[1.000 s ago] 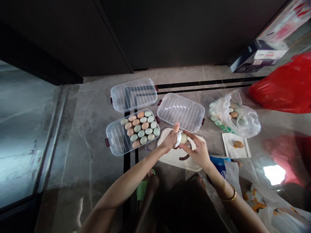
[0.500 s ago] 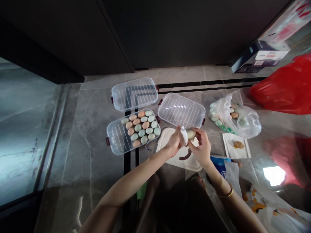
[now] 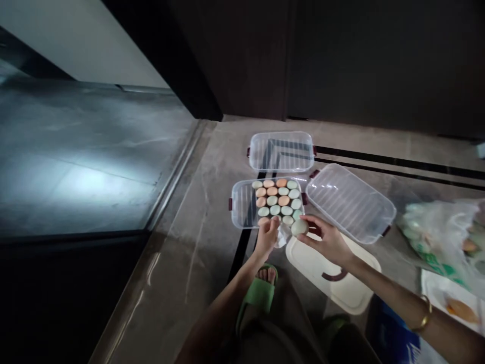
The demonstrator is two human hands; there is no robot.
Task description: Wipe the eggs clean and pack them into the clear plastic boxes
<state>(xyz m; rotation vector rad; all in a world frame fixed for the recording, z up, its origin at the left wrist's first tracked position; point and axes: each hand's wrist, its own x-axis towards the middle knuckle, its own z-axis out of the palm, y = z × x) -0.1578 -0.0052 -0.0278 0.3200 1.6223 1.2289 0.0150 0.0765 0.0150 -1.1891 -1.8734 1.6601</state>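
Note:
Between the fingertips of my right hand (image 3: 322, 237) is a pale greenish egg (image 3: 300, 228), held at the near right corner of a clear plastic container (image 3: 242, 205). My left hand (image 3: 267, 233) is closed on a crumpled white tissue (image 3: 281, 236), just over the container's near edge. Rows of eggs (image 3: 283, 201), pale green and brown, fill the container's right part; its ribbed left part shows bare. My left hand hides part of the nearest row. Below my right hand lies a cream lid (image 3: 356, 288) with a dark red handle.
Two clear containers (image 3: 281, 151) (image 3: 350, 202) lie behind and to the right. A plastic bag of eggs (image 3: 435, 237) sits far right, near a broken egg (image 3: 462, 309) on white tissue. A blue pack (image 3: 394, 333) lies near my right forearm. Dark cabinets (image 3: 359, 65) stand behind.
The view has swung left. Both hands have moved left from over the cream lid to the egg-filled container. The egg is now apart from the tissue, which stays in my left hand.

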